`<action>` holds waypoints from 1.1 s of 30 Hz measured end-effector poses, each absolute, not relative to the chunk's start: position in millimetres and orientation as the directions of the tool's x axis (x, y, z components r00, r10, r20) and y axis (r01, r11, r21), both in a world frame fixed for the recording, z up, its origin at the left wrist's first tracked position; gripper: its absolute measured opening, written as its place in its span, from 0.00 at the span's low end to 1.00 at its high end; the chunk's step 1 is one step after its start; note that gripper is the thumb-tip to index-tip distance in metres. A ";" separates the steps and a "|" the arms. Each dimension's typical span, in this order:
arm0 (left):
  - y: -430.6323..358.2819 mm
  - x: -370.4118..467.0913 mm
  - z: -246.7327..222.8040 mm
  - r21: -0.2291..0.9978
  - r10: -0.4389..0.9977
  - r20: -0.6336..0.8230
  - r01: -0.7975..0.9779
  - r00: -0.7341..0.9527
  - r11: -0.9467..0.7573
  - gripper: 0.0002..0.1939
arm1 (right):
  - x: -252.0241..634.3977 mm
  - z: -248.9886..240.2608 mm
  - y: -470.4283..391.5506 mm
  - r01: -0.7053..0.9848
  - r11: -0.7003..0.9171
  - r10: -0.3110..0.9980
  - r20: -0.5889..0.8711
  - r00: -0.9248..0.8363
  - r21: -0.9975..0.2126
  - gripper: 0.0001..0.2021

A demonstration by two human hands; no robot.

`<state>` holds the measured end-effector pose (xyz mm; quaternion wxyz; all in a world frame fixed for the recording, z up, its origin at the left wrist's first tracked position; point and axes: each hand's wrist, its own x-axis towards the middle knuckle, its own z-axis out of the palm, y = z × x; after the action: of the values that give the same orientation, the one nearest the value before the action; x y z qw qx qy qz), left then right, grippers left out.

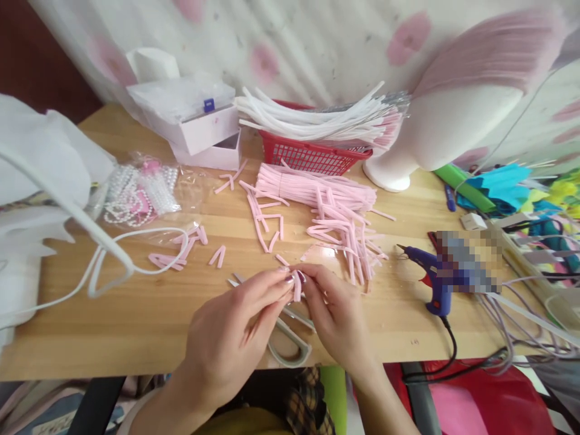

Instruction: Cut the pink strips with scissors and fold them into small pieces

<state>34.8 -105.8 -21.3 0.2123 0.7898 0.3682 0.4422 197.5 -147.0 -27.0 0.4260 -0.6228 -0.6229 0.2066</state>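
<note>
Both hands meet near the table's front edge, pinching one short folded piece of pink pipe cleaner (297, 286) between their fingertips. My left hand (240, 320) holds it from the left, my right hand (333, 308) from the right. Beneath them lie scissors (290, 344) with grey handles, partly hidden by my hands. Bent pink pieces (347, 232) are heaped beyond my right hand, in front of a bundle of straight pink pipe cleaners (312, 184). Short V-shaped pieces (218, 256) lie on the left.
A blue glue gun (430, 272) with a cord rests at the right. Behind are a red basket (312, 156) of white pipe cleaners, white boxes (211, 130) and a foam head (457, 127). Bagged pearl beads (140, 190) and a white cable (109, 241) occupy the left side.
</note>
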 end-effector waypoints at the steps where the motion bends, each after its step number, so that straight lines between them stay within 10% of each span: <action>1: -105.9 34.4 -21.8 0.695 0.793 0.522 0.382 0.315 -0.609 0.12 | 200.3 -29.4 -147.6 0.651 0.149 0.937 0.318 0.149 -0.744 0.09; 10: -79.7 34.2 -28.5 0.808 0.875 0.377 0.354 0.305 -0.471 0.05 | 226.5 -31.5 -151.5 0.903 0.144 0.732 0.658 0.177 -0.404 0.10; 15: -81.8 44.3 -16.3 0.998 0.879 -0.054 0.042 0.474 0.039 0.11 | 214.2 -22.2 -148.7 0.886 0.298 0.725 0.688 0.033 -0.357 0.11; 21: -84.0 49.9 -19.1 0.854 0.720 -0.270 -0.187 0.639 0.485 0.17 | 199.5 -21.4 -146.7 0.865 0.366 0.691 0.723 -0.006 -0.342 0.11; 33: -87.6 50.6 -16.3 0.694 0.609 -0.310 -0.264 0.730 0.669 0.13 | 182.8 -26.6 -150.5 0.804 0.341 0.707 0.697 0.122 -0.487 0.17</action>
<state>50.6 -87.6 -16.3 0.8731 0.3206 0.2692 0.2500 182.8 -150.5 -26.6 0.4841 -0.5717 -0.6605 -0.0502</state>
